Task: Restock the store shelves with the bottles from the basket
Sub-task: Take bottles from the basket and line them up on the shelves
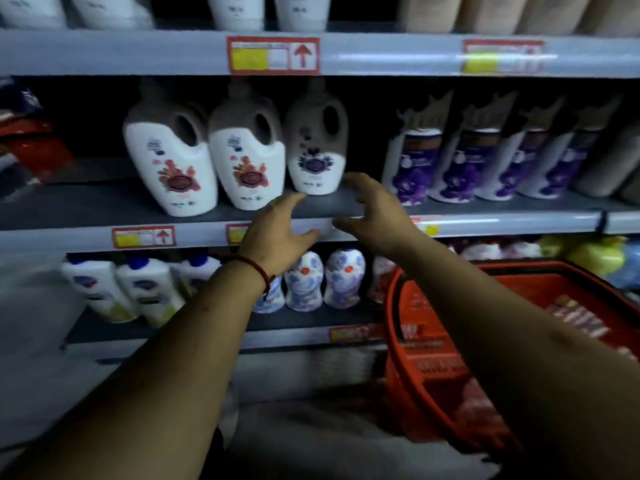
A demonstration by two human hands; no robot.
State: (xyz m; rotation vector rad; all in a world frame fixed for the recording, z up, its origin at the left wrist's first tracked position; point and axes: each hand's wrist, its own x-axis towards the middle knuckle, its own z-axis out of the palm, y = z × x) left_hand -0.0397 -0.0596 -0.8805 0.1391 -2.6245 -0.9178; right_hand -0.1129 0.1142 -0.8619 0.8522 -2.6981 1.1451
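On the middle shelf [104, 206] stand three white jug bottles with handles. Two carry red flower labels [173, 168] [247, 164]; the third, with a purple label [317, 150], stands further back. My left hand [277, 233] and my right hand [372, 216] hover side by side in front of the purple-label jug, just below it at the shelf edge. Both have spread, loosely bent fingers and hold nothing. A red cord circles my left wrist. The red basket [408, 327] sits at lower right under my right forearm, with pinkish items inside.
Right of the jugs stands a row of purple-label bottles [453, 168]. The lower shelf holds blue-capped white bottles [128, 289] and blue-patterned bottles [343, 278]. More white bottles line the top shelf [239, 12]. Price tags [273, 55] mark the shelf edges.
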